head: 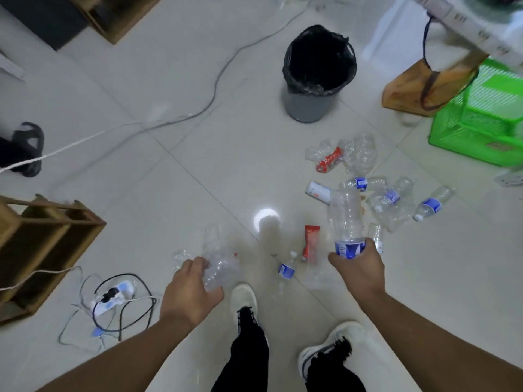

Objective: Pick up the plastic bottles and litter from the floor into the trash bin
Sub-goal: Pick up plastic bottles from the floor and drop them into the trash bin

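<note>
My right hand (358, 271) grips a clear plastic bottle with a blue label (346, 219), held upright above the floor. My left hand (188, 290) holds crushed clear bottles (219, 267). A grey trash bin with a black liner (318, 75) stands ahead, open. Several bottles (392, 198) and crumpled clear plastic (358, 154) lie scattered on the floor to the right. A small blue-label bottle (286, 268) and a red wrapper (310, 241) lie between my hands. Another red wrapper (329, 159) lies farther off.
A green plastic crate (481, 123) and a brown paper bag (430, 80) are at right. Wooden racks (42, 250) stand at left. A power strip with tangled cables (113, 298) lies near my left foot; a cable (215, 89) crosses the floor.
</note>
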Available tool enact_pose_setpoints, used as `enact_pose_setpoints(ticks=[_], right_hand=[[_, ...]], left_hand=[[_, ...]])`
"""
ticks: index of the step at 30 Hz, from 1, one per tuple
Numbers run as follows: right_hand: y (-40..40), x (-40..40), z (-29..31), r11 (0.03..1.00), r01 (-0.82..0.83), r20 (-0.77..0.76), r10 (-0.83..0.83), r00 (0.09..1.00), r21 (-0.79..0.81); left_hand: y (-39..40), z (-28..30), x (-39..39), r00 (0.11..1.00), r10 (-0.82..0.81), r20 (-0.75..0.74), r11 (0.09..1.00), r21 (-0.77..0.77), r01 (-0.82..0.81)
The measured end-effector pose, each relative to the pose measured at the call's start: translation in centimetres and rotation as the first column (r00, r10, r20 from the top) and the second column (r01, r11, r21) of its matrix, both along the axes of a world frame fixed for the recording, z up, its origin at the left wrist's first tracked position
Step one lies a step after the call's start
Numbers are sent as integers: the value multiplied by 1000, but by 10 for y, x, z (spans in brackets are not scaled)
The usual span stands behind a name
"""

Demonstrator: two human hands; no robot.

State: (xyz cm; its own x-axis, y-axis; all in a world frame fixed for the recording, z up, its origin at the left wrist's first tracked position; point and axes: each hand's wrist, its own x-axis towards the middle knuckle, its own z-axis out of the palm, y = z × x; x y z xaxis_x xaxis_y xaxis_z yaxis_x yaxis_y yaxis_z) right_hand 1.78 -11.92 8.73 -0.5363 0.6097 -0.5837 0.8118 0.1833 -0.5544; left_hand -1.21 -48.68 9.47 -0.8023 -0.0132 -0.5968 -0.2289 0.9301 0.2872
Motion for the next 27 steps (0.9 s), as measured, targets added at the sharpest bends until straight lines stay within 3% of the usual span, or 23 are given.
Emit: enact_pose_setpoints(ticks=[10,18,27], right_hand=[[-16,-159,63,995,-84,-111,90,990,59],[15,-283,67,996,-74,-106,80,991,58],[104,-441,41,1000,30,-99,-29,995,10]], left_hand=[[0,57,-187,979,-71,-193,995,49,82],[69,77,-313,991,-110,-82,990,77,116],[186,51,-494,973,-229,-35,968,93,231]])
